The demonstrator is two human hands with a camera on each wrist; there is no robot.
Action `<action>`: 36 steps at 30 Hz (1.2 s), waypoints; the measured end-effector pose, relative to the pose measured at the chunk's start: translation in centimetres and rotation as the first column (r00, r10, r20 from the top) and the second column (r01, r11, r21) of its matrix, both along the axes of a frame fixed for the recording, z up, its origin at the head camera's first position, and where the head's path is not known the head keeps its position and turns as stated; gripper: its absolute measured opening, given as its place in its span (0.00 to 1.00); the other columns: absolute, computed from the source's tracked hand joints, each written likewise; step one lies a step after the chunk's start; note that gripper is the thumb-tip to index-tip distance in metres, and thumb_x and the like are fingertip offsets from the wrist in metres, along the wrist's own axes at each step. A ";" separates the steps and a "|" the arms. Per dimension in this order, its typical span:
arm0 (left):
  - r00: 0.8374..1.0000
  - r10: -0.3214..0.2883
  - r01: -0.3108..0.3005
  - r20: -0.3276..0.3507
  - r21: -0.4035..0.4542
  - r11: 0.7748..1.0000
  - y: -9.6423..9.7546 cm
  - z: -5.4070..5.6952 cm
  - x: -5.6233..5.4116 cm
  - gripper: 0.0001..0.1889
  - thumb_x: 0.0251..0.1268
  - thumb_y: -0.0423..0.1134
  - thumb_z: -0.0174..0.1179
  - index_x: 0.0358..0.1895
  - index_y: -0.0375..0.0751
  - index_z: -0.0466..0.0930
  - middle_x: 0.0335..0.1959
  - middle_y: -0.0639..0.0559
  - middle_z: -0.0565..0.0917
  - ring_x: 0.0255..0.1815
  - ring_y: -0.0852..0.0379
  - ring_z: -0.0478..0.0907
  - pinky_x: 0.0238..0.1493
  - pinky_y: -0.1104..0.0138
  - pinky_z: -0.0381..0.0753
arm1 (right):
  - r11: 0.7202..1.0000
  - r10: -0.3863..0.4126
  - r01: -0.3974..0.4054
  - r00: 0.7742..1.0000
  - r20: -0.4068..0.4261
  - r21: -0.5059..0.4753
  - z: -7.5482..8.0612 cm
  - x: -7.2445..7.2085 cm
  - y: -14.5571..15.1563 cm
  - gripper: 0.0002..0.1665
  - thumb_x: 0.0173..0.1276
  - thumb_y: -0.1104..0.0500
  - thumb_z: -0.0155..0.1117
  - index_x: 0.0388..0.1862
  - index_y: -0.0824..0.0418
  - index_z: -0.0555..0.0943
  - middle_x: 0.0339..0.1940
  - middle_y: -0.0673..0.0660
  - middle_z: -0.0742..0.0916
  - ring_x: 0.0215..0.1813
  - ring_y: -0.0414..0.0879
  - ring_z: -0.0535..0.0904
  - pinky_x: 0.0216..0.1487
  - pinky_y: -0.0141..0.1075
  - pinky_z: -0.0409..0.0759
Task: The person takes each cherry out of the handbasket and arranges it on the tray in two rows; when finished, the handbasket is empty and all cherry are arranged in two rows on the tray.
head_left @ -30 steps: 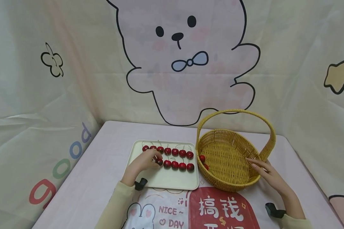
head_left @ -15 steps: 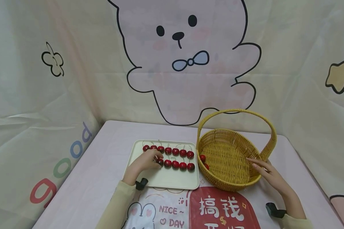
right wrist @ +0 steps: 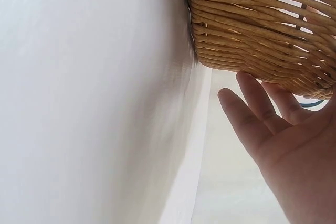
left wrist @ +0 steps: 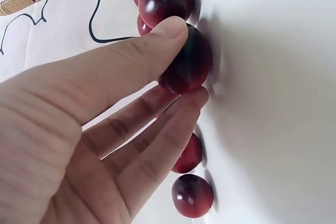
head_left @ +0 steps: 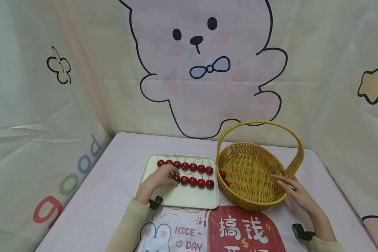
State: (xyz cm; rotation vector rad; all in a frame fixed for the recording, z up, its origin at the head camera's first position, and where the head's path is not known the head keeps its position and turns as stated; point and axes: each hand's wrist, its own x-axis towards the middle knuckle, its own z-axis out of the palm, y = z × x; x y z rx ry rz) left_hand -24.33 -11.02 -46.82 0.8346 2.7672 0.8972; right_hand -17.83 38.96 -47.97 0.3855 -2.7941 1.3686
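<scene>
In the head view, my left hand [head_left: 160, 178] is over the left part of a white tray [head_left: 189, 200]. Its thumb and fingertips pinch a dark red cherry [left wrist: 190, 66] at the left end of the front row. This cherry appears still low over the tray surface. More cherries [head_left: 193, 181] continue that row to the right, and a back row of cherries [head_left: 193, 167] lies behind it. On the right, my right hand [head_left: 297, 196] touches the rim of a yellow wicker basket [head_left: 249, 175]. Some of its straight fingers [right wrist: 252, 127] lie along the outer wall.
Two red cherries [head_left: 222, 174] lie inside the basket at its left wall. The basket's tall arched handle [head_left: 259, 122] rises above it, close to the tray's right edge. A printed mat [head_left: 189, 238] covers the front of the table, and a cloth backdrop [head_left: 113, 105] stands behind.
</scene>
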 end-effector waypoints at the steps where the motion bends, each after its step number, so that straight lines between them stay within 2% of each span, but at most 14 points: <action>1: 1.000 -0.003 0.003 -0.005 -0.001 1.000 0.0 -0.1 0.0 0.17 0.45 0.31 0.71 0.42 0.35 0.82 0.38 0.48 0.83 0.37 0.56 0.78 0.38 0.66 0.78 | 1.000 0.001 -0.001 1.000 0.005 -0.001 0.0 0.0 0.0 0.22 0.75 0.56 0.43 0.65 0.59 0.70 0.64 0.68 0.65 0.66 0.51 0.51 0.51 0.66 0.57; 4: 1.000 0.000 0.000 0.001 0.000 1.000 0.1 0.0 0.1 0.17 0.45 0.32 0.71 0.42 0.35 0.82 0.38 0.48 0.83 0.37 0.56 0.78 0.39 0.66 0.78 | 1.000 -0.001 0.001 1.000 0.014 -0.001 -0.1 0.0 -0.1 0.23 0.75 0.55 0.43 0.65 0.60 0.69 0.65 0.68 0.63 0.66 0.58 0.50 0.51 0.68 0.57; 10: 1.000 0.010 -0.010 0.003 -0.005 1.000 0.3 0.4 0.3 0.17 0.45 0.31 0.71 0.43 0.35 0.82 0.38 0.48 0.83 0.37 0.54 0.79 0.39 0.65 0.78 | 1.000 -0.003 0.003 1.000 0.004 0.008 0.1 0.0 -0.1 0.22 0.75 0.55 0.43 0.64 0.60 0.70 0.64 0.68 0.64 0.65 0.52 0.52 0.51 0.66 0.58; 15: 1.000 0.028 -0.028 -0.005 -0.023 0.999 0.3 0.8 0.5 0.18 0.46 0.34 0.71 0.44 0.37 0.82 0.41 0.49 0.82 0.40 0.54 0.78 0.42 0.64 0.77 | 1.000 0.000 0.000 1.000 0.005 0.005 0.2 0.1 -0.2 0.23 0.75 0.55 0.43 0.65 0.60 0.69 0.64 0.68 0.64 0.66 0.59 0.51 0.51 0.67 0.57; 21: 1.000 -0.002 0.002 -0.027 -0.005 1.000 0.5 1.7 0.8 0.19 0.49 0.36 0.70 0.46 0.37 0.81 0.44 0.48 0.82 0.42 0.52 0.78 0.44 0.63 0.77 | 1.000 -0.001 0.001 1.000 -0.008 0.020 0.1 0.1 -0.1 0.22 0.75 0.55 0.43 0.65 0.59 0.70 0.63 0.67 0.66 0.63 0.41 0.54 0.50 0.65 0.60; 29: 0.997 -0.077 0.079 -0.025 0.101 0.992 1.9 3.3 1.6 0.19 0.53 0.37 0.67 0.49 0.35 0.79 0.45 0.43 0.81 0.44 0.47 0.78 0.45 0.57 0.78 | 1.000 -0.001 0.001 1.000 -0.008 0.022 0.2 0.1 -0.1 0.23 0.75 0.55 0.43 0.65 0.58 0.70 0.63 0.67 0.66 0.62 0.38 0.54 0.50 0.65 0.59; 31: 0.995 -0.094 0.098 -0.037 0.121 0.988 2.6 3.4 1.7 0.18 0.54 0.37 0.67 0.48 0.36 0.80 0.45 0.43 0.81 0.44 0.48 0.77 0.46 0.57 0.78 | 1.000 -0.001 0.001 1.000 -0.009 0.020 0.2 0.1 -0.1 0.23 0.75 0.55 0.43 0.65 0.59 0.70 0.63 0.68 0.66 0.64 0.43 0.54 0.50 0.66 0.59; 36: 0.990 -0.134 0.140 -0.053 0.139 0.980 4.7 3.7 1.7 0.16 0.56 0.38 0.65 0.48 0.40 0.80 0.45 0.47 0.81 0.46 0.50 0.78 0.48 0.62 0.77 | 1.000 -0.002 0.002 1.000 -0.003 0.006 0.1 0.1 -0.1 0.22 0.75 0.55 0.43 0.64 0.60 0.70 0.63 0.70 0.66 0.65 0.64 0.51 0.51 0.68 0.56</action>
